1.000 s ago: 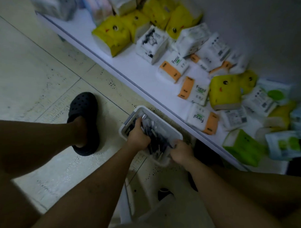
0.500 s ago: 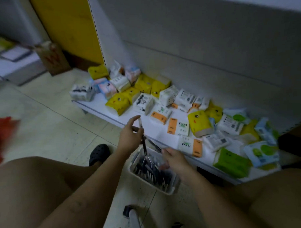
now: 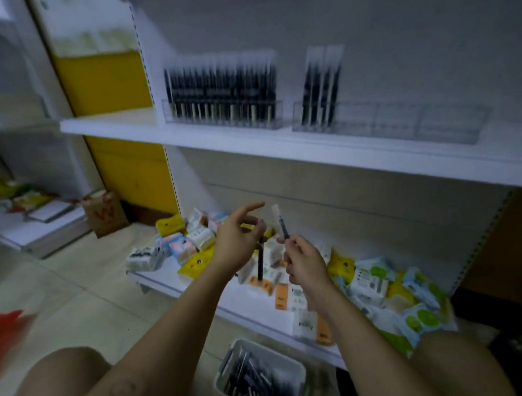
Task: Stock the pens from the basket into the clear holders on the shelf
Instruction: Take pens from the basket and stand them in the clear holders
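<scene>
My left hand (image 3: 236,241) pinches a dark pen (image 3: 260,264) that hangs down from its fingers, index finger stretched out. My right hand (image 3: 303,263) grips a second pen (image 3: 281,223) that points up, its clear cap at the top. Both hands are raised in front of the lower shelf back. The white basket (image 3: 292,365) with several dark pens stands on the floor between my knees. On the upper shelf (image 3: 251,139) a clear holder (image 3: 223,117) is full of pens. A second clear holder (image 3: 399,123) to its right has pens only at its left end.
The bottom shelf (image 3: 236,302) is strewn with several tissue packs in yellow, white, orange and green. A brown paper bag (image 3: 105,213) stands on the floor at the left by a yellow panel. Something red blurs at the left edge.
Both hands have risen out of the basket, each with a pen. My view has swung up from the floor to the upper shelf with the holders.
</scene>
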Demonstrator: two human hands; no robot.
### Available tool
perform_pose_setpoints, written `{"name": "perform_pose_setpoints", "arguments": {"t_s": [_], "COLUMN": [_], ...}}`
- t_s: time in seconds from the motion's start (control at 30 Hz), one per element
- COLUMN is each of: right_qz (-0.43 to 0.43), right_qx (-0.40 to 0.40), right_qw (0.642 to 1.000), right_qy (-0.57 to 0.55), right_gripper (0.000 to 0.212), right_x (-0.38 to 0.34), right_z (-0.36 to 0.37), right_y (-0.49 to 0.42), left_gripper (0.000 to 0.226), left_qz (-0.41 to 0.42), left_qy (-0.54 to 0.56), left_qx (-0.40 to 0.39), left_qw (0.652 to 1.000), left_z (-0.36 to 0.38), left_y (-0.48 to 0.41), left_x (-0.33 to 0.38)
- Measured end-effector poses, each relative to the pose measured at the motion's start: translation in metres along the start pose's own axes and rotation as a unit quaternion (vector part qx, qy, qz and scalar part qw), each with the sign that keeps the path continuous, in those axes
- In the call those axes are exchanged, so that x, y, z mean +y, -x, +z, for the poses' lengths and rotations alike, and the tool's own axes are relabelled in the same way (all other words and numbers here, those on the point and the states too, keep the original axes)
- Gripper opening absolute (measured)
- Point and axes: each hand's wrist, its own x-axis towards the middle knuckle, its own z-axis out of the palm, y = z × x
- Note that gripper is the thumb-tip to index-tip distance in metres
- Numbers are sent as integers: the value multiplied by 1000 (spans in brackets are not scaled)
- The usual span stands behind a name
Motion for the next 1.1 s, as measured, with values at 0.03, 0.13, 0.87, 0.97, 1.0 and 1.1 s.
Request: {"name": "perform_pose_setpoints", "arguments": {"t_s": [0.03, 0.13, 0.87, 0.97, 1.0, 1.1], "right_qz": [-29, -103, -265, -290, -294, -298], "right_qx": [2, 20, 139, 150, 150, 136], "right_qw": [1000, 994, 948, 941, 941, 943], "right_qy": [9, 14, 112, 91, 78, 50], "right_gripper": [23, 22, 21, 16, 15, 14], "right_x": [-10, -40, -220, -239, -246, -267], "right_z": [-4, -15, -104, -118, -122, -134], "right_y": [2, 7, -30, -50, -57, -80], "left_gripper": [33, 33, 26, 21, 20, 21], "left_qz": [16, 61, 246, 262, 266, 280], "left_qy": [-3, 1, -25, -23, -21, -35], "left_qx": [-4, -18, -42, -49, -48, -38], "left_qw": [1000, 998, 968, 964, 963, 959], "left_z": [1, 3, 31, 32, 33, 36], "left_y": [-2, -8, -108, -128, -135, -157], "left_x": [14, 54, 224, 236, 240, 248]}}
